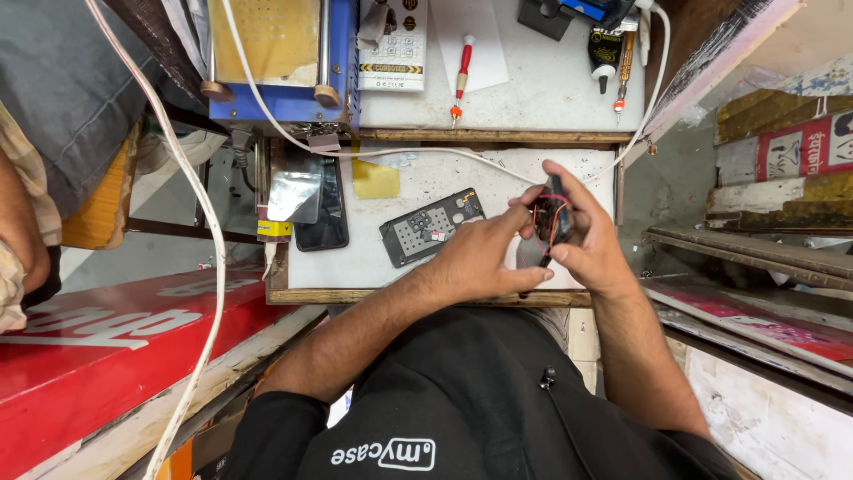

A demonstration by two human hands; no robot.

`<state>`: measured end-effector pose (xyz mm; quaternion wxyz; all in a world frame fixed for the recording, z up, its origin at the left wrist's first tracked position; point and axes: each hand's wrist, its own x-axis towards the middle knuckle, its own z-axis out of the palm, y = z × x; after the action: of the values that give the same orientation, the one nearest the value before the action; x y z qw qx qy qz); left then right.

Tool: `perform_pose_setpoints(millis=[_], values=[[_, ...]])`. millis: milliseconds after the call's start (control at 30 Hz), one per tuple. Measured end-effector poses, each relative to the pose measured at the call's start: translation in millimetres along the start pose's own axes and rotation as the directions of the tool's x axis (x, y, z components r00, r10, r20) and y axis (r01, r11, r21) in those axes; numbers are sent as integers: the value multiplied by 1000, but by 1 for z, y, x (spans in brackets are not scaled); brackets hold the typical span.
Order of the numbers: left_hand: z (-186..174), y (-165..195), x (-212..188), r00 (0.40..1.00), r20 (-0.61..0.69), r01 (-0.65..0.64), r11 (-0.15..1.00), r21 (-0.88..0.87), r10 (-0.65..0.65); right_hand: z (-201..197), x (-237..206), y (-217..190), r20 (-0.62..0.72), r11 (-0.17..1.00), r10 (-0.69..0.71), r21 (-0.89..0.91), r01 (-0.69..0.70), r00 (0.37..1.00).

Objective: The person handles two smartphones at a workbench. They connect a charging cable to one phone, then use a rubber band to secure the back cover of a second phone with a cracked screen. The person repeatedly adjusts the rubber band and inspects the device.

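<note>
A single head-worn camera is looking steeply down from above the person's chest, facing forward over the table (498,98). It is sitting close, taking in both forearms and the hands (533,244) at centre, with the table's far edge reaching the top of the frame.

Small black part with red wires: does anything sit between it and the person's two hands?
Nothing visible does. The small black part with red wires is already pinched between the right hand and the left hand, above the white worktop. The opened dark phone body lies apart, to the left.
</note>
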<state>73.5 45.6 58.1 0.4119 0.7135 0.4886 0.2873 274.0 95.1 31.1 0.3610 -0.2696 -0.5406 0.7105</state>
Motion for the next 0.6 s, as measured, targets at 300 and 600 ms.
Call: perform_pose_setpoints(millis=[300, 600], values=[[-26, -12, -24, 987, -96, 118, 989, -88, -126, -15, 5, 10, -252, 987, -160, -45, 153, 954], [-45, -6, -54, 976, 18, 220, 969, -110, -219, -30, 5, 12, -361, 984, -177, -87, 156, 916]])
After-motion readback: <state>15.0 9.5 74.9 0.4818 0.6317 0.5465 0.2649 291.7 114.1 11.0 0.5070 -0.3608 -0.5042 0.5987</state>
